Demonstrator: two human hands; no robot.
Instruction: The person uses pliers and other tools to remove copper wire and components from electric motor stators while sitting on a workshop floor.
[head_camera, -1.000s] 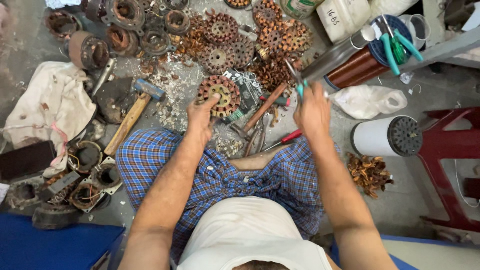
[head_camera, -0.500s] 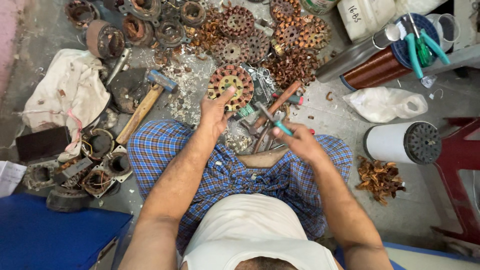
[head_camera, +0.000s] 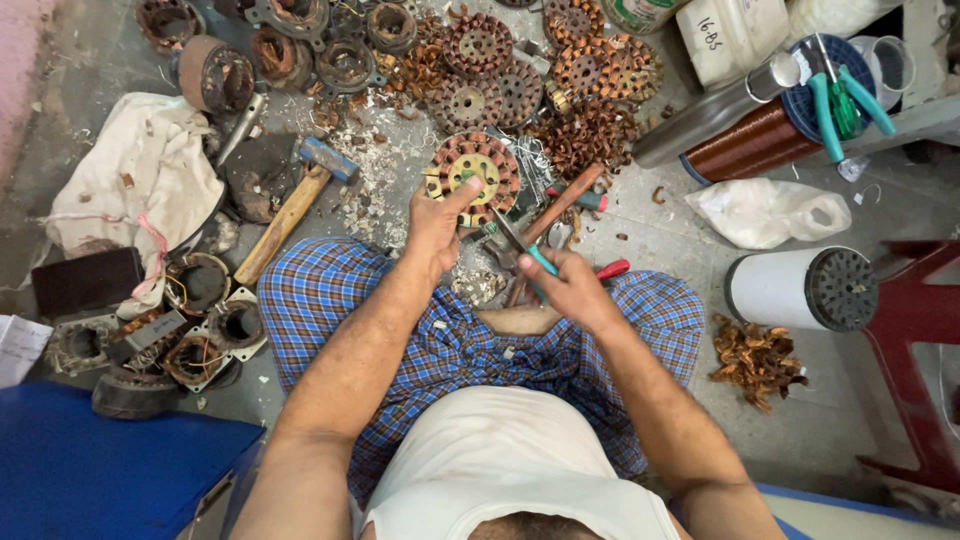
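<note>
I sit on the floor in a blue checked cloth. My left hand (head_camera: 437, 222) grips the near edge of a round motor stator (head_camera: 472, 176) with copper windings, resting on the floor in front of me. My right hand (head_camera: 572, 288) is shut on teal-handled pliers (head_camera: 522, 246), whose jaws point up and left toward the stator's lower right rim. Whether the jaws touch the windings I cannot tell.
Several more wound stators (head_camera: 520, 70) lie beyond. A wooden-handled hammer (head_camera: 290, 208) lies left, with motor housings (head_camera: 200, 300) and a white cloth (head_camera: 130, 180). A copper wire spool (head_camera: 760, 140), white plastic bag (head_camera: 765, 210), white cylinder (head_camera: 800, 290), copper scrap (head_camera: 752, 360) and red stool (head_camera: 915, 350) are right.
My right hand has come back from the far right, holding the pliers, and now sits next to the stator. My left hand stays on the stator.
</note>
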